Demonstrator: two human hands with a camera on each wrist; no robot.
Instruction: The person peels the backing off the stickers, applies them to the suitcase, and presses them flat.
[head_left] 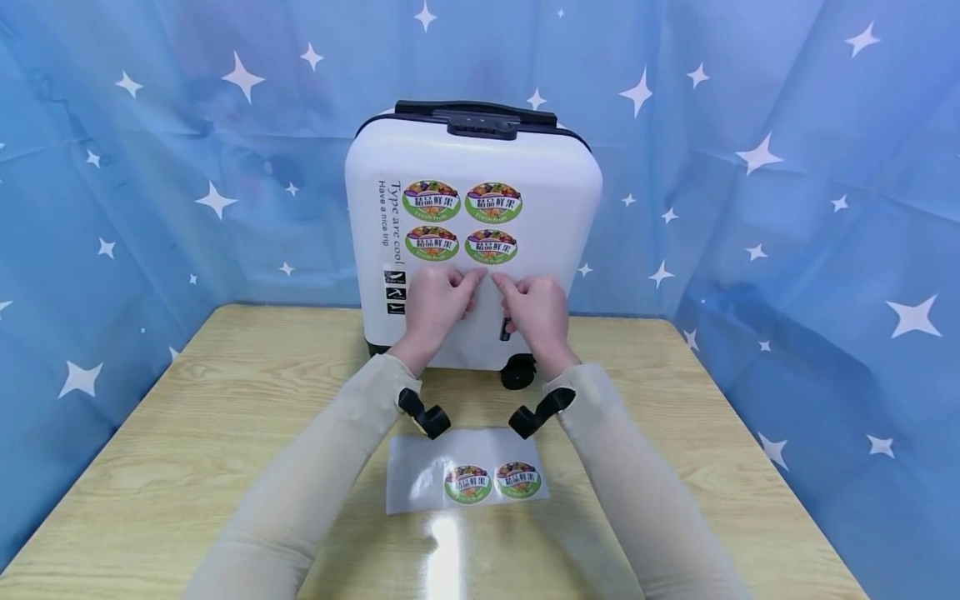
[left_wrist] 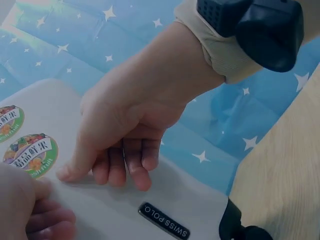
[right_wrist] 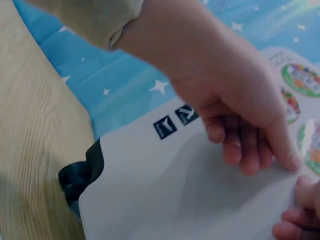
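A white suitcase [head_left: 555, 200] stands upright on the table, with several oval fruit stickers on its front in two rows. My left hand [head_left: 438, 304] and right hand [head_left: 536, 308] meet just below the lower right sticker [head_left: 491, 247], thumb tips nearly together. In the left wrist view the right hand [left_wrist: 125, 110] has its thumb against the suitcase beside the sticker, other fingers loosely bent. The left hand [right_wrist: 230, 100] shows a similar pose in the right wrist view, its thumb at a sticker's edge. Nothing is visibly gripped by either hand.
A backing sheet [head_left: 412, 479] with two oval stickers lies on the wooden table [head_left: 262, 400] between the forearms. A black plate [left_wrist: 164, 220] reading SWISS POLO sits low on the suitcase. Blue star-patterned cloth [head_left: 787, 208] hangs behind and at both sides.
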